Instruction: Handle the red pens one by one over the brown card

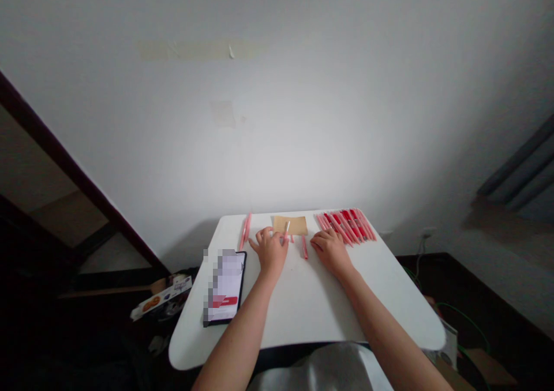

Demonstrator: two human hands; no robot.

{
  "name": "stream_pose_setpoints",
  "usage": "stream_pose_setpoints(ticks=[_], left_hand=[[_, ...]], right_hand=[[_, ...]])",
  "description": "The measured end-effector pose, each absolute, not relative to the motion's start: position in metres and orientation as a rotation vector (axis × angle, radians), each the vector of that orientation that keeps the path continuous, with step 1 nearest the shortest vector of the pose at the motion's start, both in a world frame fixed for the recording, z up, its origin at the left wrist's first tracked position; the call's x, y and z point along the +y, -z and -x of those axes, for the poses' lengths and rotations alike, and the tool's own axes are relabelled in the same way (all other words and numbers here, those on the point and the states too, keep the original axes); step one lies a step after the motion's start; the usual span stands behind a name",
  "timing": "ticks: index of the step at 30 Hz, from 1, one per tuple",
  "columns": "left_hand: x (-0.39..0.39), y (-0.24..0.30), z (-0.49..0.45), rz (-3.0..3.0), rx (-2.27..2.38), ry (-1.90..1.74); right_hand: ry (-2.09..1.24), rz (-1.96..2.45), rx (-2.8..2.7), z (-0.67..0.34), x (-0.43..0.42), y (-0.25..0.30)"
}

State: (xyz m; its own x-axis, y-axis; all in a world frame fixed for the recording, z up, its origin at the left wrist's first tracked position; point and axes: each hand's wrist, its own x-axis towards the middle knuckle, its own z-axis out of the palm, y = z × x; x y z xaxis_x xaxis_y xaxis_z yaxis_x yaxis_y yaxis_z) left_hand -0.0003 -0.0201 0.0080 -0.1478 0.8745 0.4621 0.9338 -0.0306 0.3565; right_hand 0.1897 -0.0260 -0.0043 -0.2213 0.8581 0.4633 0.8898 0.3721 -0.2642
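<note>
My left hand (272, 252) is over the white table, its thumb and index finger pinched on a slim white-and-pink pen part (287, 228). Its other fingers are spread. To the right, my right hand (334, 251) rests on the tabletop with fingers curled together; whatever may be in them is hidden. Between the hands lies a pink pen piece (305, 248) with a red end. Behind it is a tan piece of paper (296, 225), with small pink bits at its near edge. Past my right hand, several pink and red pens (352, 226) lie side by side.
Two pink pens (245, 231) lie at the table's far left. A phone (227, 287) with a lit screen lies left of my left forearm. The white table (303, 316) meets the wall (303, 120) at its far edge. Boxes and cables are on the floor around it.
</note>
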Motion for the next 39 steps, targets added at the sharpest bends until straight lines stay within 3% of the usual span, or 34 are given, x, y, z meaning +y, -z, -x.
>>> stream_pose_setpoints(ticks=[26,39], left_hand=[[-0.018,-0.009,0.0,2.009,-2.15,0.97],[-0.017,-0.007,-0.002,2.21,-1.918,1.121]], right_hand=[[0.093,1.432,-2.054,-0.193,-0.022,0.01],[0.21,1.296,-1.903,-0.197,-0.017,0.012]])
